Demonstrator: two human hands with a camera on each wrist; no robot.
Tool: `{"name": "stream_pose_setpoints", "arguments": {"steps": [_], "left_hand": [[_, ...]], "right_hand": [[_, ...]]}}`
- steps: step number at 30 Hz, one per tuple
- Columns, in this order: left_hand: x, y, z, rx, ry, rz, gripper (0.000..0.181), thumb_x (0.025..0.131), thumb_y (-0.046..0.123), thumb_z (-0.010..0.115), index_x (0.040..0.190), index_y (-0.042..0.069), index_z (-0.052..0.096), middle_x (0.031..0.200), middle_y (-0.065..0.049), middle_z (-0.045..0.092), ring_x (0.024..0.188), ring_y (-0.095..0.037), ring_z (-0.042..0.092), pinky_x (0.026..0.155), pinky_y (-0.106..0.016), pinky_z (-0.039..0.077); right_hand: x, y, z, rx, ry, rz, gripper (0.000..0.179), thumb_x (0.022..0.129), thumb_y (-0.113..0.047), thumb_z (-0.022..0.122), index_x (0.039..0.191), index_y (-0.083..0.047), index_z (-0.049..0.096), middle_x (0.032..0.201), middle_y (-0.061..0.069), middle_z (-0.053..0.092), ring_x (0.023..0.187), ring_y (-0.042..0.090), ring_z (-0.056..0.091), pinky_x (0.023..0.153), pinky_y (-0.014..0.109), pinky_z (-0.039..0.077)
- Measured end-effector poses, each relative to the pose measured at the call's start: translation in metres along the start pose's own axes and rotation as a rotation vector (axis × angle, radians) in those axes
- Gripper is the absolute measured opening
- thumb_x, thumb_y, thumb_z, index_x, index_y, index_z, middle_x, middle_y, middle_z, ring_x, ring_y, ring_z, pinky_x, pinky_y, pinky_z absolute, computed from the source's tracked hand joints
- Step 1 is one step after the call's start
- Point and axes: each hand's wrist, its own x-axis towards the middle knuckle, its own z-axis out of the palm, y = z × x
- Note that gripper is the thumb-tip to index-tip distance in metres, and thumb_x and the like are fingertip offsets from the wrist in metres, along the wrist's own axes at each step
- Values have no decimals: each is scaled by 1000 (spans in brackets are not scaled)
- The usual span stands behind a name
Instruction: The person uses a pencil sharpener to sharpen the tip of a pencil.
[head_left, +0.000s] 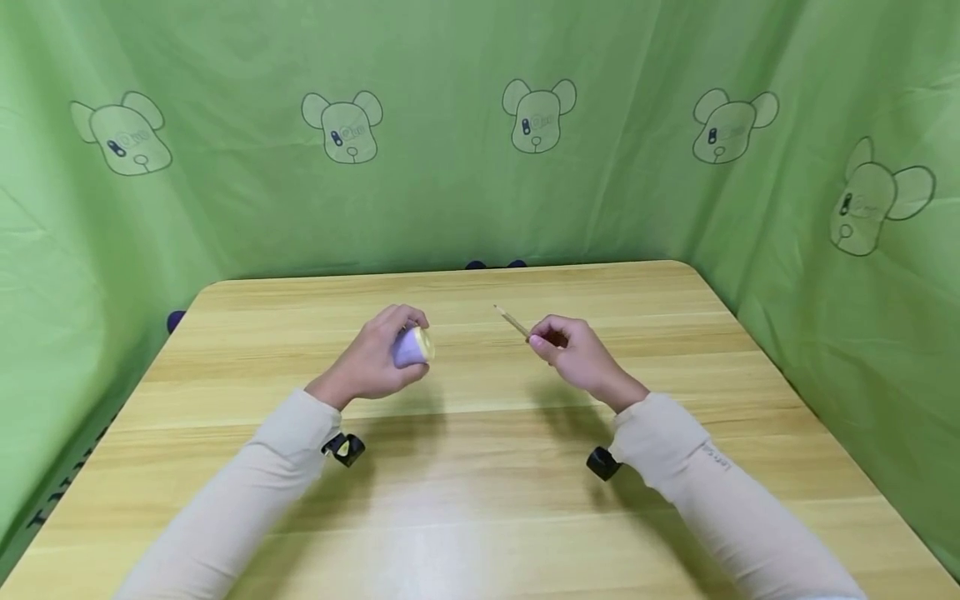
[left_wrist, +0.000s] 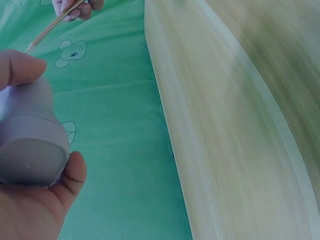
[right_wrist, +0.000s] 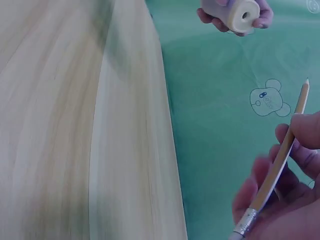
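Observation:
My left hand point(head_left: 378, 354) holds a small lilac pencil sharpener point(head_left: 408, 347) above the table, fingers and thumb wrapped around its sides. Its cream end faces right, and the right wrist view shows a round hole in that end point(right_wrist: 245, 15). The sharpener's flat base point(left_wrist: 34, 160) fills the near side of the left wrist view. Across a gap, my right hand point(head_left: 573, 350) pinches a wooden pencil point(head_left: 512, 322) between thumb and fingers. The pencil's point tilts up and to the left; a silver ferrule point(right_wrist: 246, 221) sits at its lower end.
The wood-grain table point(head_left: 465, 467) lies beneath both hands, carrying their shadows. A green curtain point(head_left: 442, 208) printed with bear heads encloses the back and sides. Each wrist wears a small black camera, one by the left sleeve point(head_left: 348, 450) and one by the right point(head_left: 602, 463).

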Motion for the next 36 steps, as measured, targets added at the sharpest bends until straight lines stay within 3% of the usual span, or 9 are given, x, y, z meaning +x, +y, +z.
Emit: {"name": "stream_pose_setpoints", "arguments": {"steps": [10, 19, 26, 36], "left_hand": [[-2, -3, -2, 19, 44, 7, 47, 74, 9, 82, 112, 6, 53, 105, -11, 57, 90, -26, 55, 71, -37, 51], [-6, -8, -1, 27, 55, -54, 48, 75, 12, 83, 112, 6, 53, 105, -12, 60, 94, -27, 59, 75, -40, 53], [-7, -13, 2, 51, 55, -144, 58, 77, 16, 82, 121, 4, 47, 111, -17, 61, 96, -29, 59, 79, -43, 50], [-9, -19, 9, 64, 28, -161, 60, 77, 18, 82, 122, 6, 45, 115, -19, 62, 97, -28, 60, 82, -44, 48]], "right_hand": [[0, 12, -7, 161, 43, 102, 20, 98, -4, 54, 108, 13, 56, 87, 9, 58, 73, 13, 51, 62, 22, 46], [1, 25, -11, 152, 74, 166, 21, 97, -3, 54, 112, 12, 52, 89, 14, 59, 74, 14, 55, 64, 24, 49], [0, 34, -15, 178, 64, 240, 24, 97, -3, 54, 115, 11, 49, 82, 6, 58, 70, 14, 55, 66, 30, 51], [1, 44, -12, 202, 58, 295, 26, 97, -5, 54, 116, 12, 48, 83, 9, 58, 68, 14, 53, 62, 27, 48]]}}
